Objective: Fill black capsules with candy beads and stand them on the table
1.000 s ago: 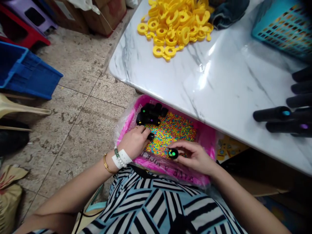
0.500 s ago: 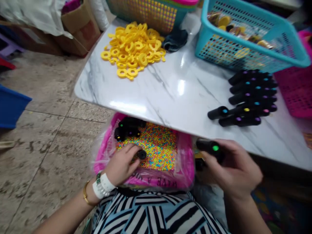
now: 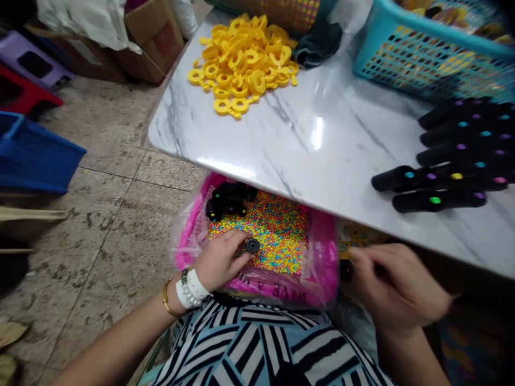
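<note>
My left hand (image 3: pixel 221 260) is closed around a small black tube (image 3: pixel 252 245), its round hollow end facing up, over the colourful beads (image 3: pixel 277 225) in a pink plastic-lined basket (image 3: pixel 330 262). Several black tubes (image 3: pixel 227 201) with coloured dots lie on the beads at the basket's far left. My right hand (image 3: pixel 398 284), blurred, is below the table edge at the right, its fingers bent; I cannot make out anything between them. Beside its fingertips a black piece (image 3: pixel 345 269) shows. On the table, a green-dotted black tube (image 3: pixel 435 200) lies in the front row of similar tubes (image 3: pixel 462 150).
A white marbled table (image 3: pixel 249 145) carries a heap of yellow plastic rings (image 3: pixel 245 64), a dark cloth (image 3: pixel 319 45) and a blue basket (image 3: pixel 418 59) of packed pieces. At left on the floor stand a blue bin (image 3: pixel 40 153), stools (image 3: pixel 34 56) and a cardboard box (image 3: pixel 155 37).
The green-dotted black tube has gone from my right hand to the front row on the table. My right hand is now empty-looking below the edge. The whole view has shifted left.
</note>
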A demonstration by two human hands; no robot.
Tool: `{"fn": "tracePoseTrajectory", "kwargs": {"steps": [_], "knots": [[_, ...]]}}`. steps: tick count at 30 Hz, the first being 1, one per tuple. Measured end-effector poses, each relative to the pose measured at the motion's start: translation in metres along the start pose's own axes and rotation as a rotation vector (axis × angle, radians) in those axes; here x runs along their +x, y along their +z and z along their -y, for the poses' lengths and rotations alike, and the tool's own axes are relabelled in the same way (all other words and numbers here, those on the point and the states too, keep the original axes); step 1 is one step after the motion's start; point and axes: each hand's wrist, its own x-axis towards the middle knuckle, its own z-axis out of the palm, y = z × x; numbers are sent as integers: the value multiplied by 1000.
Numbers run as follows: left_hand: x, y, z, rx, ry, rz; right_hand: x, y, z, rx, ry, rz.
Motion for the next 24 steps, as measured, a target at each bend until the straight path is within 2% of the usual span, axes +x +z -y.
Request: {"fn": "tracePoseTrajectory", "kwargs": {"steps": [3,4,6,8,11,13,15,17,20,24], "knots": [[-1,4,-8,-82,23,-10,-10,45,28,297,-129,435],[-1,5,-11,-96,34,-5,-10,61,35,402,-115,557],[-3,8,-13,-84,57,13,-8,86,42,545,-45,704],[-6,7,-9,-27,63,16,-3,100,42,526,20,776],[-14,1,4,69,17,-20,9,106,34,262,47,853],[-19,-5,14,131,-18,-46,16,105,27,105,8,899],[-23,-12,21,201,-33,-49,21,104,20,53,-113,935],[-23,-18,24,284,-54,-18,27,104,12,49,-291,936],[-20,-23,24,412,-114,120,33,106,5,31,-552,968],[-14,-23,22,487,-127,287,29,110,4,-28,-714,1129]]}}
